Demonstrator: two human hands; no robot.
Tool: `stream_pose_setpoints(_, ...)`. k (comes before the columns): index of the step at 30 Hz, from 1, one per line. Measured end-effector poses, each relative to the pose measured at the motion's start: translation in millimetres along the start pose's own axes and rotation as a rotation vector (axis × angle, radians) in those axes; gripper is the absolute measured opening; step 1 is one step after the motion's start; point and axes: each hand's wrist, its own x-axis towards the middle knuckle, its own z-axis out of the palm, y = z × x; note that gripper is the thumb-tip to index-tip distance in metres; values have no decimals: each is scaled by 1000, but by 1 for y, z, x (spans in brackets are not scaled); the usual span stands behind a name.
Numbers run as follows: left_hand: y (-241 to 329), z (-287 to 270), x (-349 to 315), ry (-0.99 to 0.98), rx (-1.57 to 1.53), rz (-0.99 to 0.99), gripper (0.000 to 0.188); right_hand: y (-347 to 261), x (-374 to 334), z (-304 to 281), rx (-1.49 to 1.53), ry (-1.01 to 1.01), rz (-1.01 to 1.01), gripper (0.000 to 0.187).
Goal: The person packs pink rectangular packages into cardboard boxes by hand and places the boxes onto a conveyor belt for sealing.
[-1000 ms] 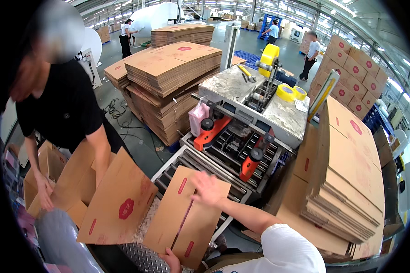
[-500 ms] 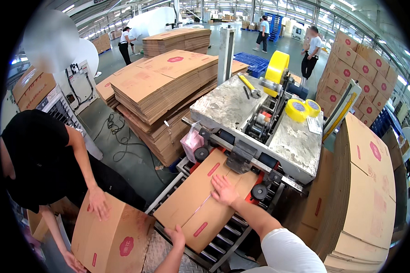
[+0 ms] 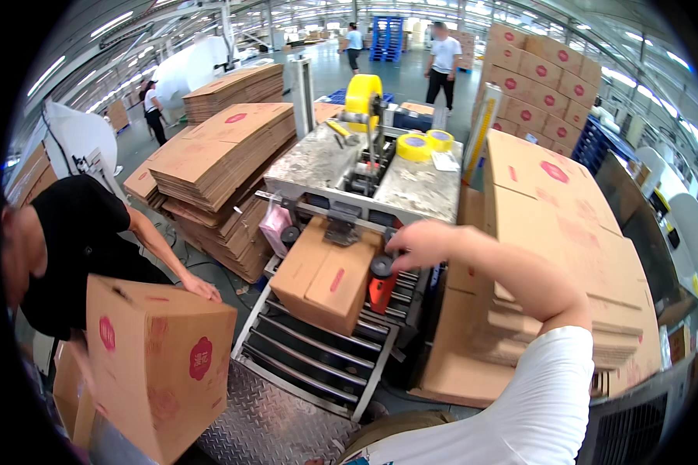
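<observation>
A closed cardboard carton (image 3: pixel 322 283) with a red label mark sits on the roller conveyor, its far end under the carton taping machine (image 3: pixel 318 167). My right hand (image 3: pixel 423 246) is to the right of the carton, over a black side roller (image 3: pixel 381 267) on a red mount. Its fingers bend loosely downward, apart and holding nothing; whether they touch the roller I cannot tell. My left hand is out of view. At left, a co-worker in black holds another carton (image 3: pixel 186 364) tilted between both hands.
Stacks of flat cardboard (image 3: pixel 225 147) stand left of the machine, more flat cardboard (image 3: pixel 558 225) on the right. Yellow tape rolls (image 3: pixel 415 147) lie on the machine top. Bare metal rollers (image 3: pixel 310 349) and a patterned steel plate (image 3: pixel 271 411) are nearest me. Other people stand farther back.
The carton has moved forward into the machine. My right hand has left its top and shifted right; my left hand has left its near edge. The co-worker's carton has been raised and turned.
</observation>
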Motion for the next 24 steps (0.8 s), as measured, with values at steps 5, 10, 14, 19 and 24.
stream_pose_setpoints(5,-70,3,-83,93,-111,-116,56,67,-164,39,-196,149,475,68)
stream_pose_setpoints(10,-128,0,-138,226,-195,-113,57,23,-265,103,-71,395,521,68)
stream_pose_setpoints(14,-141,27,-150,219,-203,-51,57,-6,-339,127,-131,371,558,70)
stream_pose_setpoints(19,-141,75,-150,130,-174,35,57,13,-372,172,-444,763,569,37)
stream_pose_setpoints(24,-182,83,-147,182,-22,68,57,48,-386,124,-504,1199,819,15)
